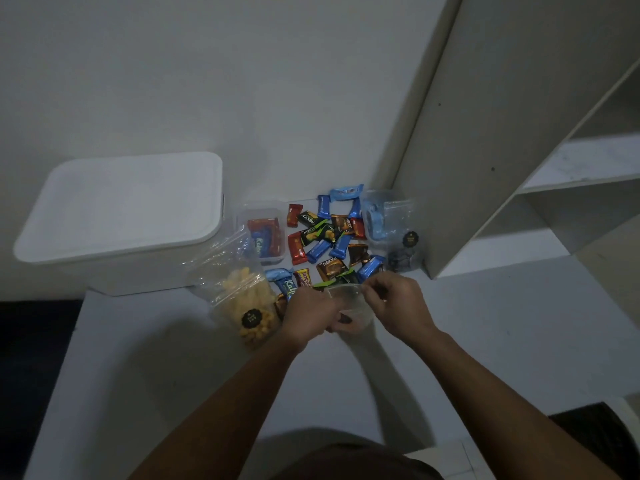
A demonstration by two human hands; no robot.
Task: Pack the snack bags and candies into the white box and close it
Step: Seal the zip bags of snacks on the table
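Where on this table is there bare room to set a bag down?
Free: the near table in front of the cracker bag and both hands, and right of the right hand toward the shelf unit. Crowded: the candies between white box and shelf.

Both hands, left (308,311) and right (398,303), pinch a clear bag (349,306) over the tabletop (173,375). Candies (332,237) lie beside the closed white box (117,216).

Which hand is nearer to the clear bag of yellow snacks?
Left. The left hand is right beside the bag of yellow snacks, just off its right edge. The right hand is farther right. Both hands pinch a small clear bag between them.
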